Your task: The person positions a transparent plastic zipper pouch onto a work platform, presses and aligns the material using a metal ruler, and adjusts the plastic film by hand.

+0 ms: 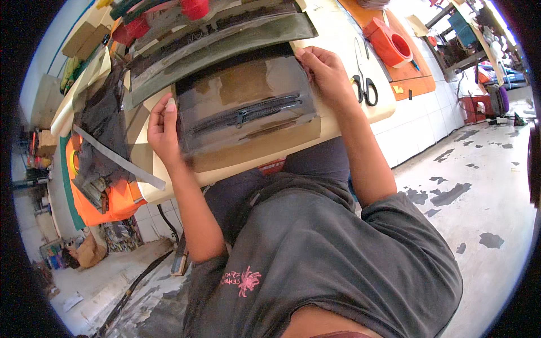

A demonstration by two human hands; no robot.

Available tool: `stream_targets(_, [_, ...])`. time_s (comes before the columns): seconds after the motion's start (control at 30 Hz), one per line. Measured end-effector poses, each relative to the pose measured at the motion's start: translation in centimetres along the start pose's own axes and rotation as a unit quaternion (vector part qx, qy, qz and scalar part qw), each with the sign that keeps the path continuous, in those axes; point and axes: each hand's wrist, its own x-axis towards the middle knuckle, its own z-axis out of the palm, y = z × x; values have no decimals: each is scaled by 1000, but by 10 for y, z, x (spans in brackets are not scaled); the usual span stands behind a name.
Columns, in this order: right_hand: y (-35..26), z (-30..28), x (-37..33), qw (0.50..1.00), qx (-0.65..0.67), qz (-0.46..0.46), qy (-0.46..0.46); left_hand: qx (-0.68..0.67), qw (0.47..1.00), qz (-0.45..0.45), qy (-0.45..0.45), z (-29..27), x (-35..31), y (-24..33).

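Between my hands, above the table's near edge, a flat dark panel [214, 138] spans a brown sheet [270, 147]. A black zipper [248, 114] runs across the panel, its slider near the middle. My left hand [164, 128] pinches the panel's left edge between thumb and fingers. At the upper right corner, my right hand [326, 74] is closed on the edge; its fingertips are partly hidden behind the panel. Just beyond lies a long dark green strip [225, 53], close to the panel's far edge.
Black-handled scissors [366, 87] lie right of my right hand, near a red-orange tape roll [390, 44]. On the left are dark fabric scraps [101, 112], a grey strip [118, 156] and an orange bag [112, 203]. Red objects [194, 8] stand at the far side.
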Motion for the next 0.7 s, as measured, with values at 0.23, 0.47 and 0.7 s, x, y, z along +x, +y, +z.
stream_targets(0.23, [-5, 3, -3, 999, -39, -7, 16, 23, 999, 24, 2, -1, 1, 0])
stream_targets(0.47, [-5, 3, -3, 1000, -28, -9, 10, 22, 1000, 7, -9, -6, 6, -6])
stream_targets(0.7, [-5, 4, -2, 1000, -26, -14, 5, -7, 1000, -6, -13, -10, 7, -13])
